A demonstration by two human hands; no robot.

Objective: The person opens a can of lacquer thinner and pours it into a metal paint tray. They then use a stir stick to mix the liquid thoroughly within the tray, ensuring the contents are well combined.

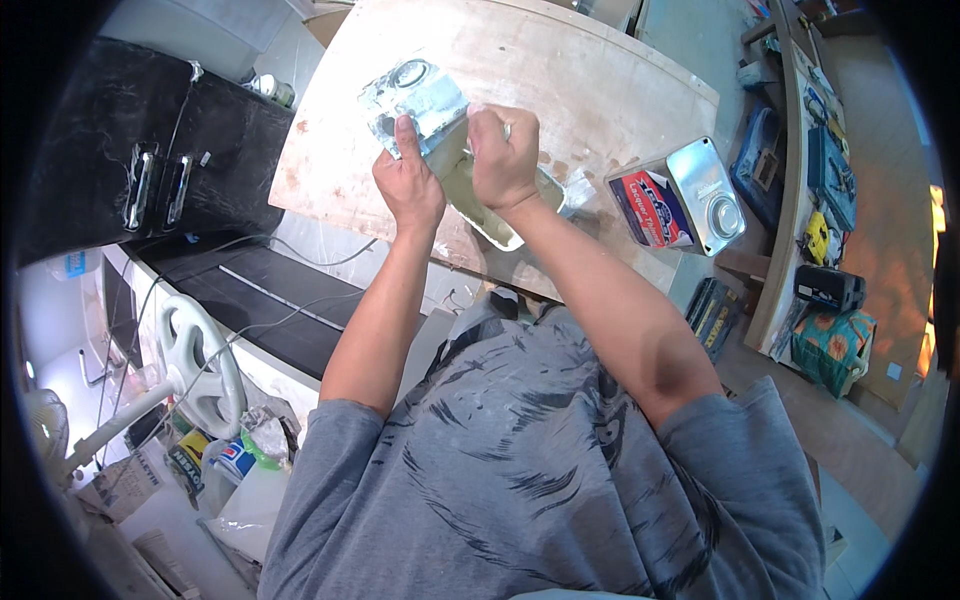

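From where I'm standing, it all hangs on the gap between the silvery tin and the open tub: the tin is up and to the left of the tub, tilted, its round ring toward the far side. The left hand is the nearer one, gripping the tin with the thumb pressed on its near face; the fingers behind are hidden. The tin's long axis I can't make out for certain.

The right hand is just right of the tin and over the tub, its fingers curled together; what they pinch, if anything, I can't tell. That hand and its wrist cover much of the tub, which sits by the near edge of the counter.

A pale scrap lies just beside the tub's right side. Farther off, by the counter's right edge, a big rectangular can with a red and blue label seems to stand upright, clear of both hands
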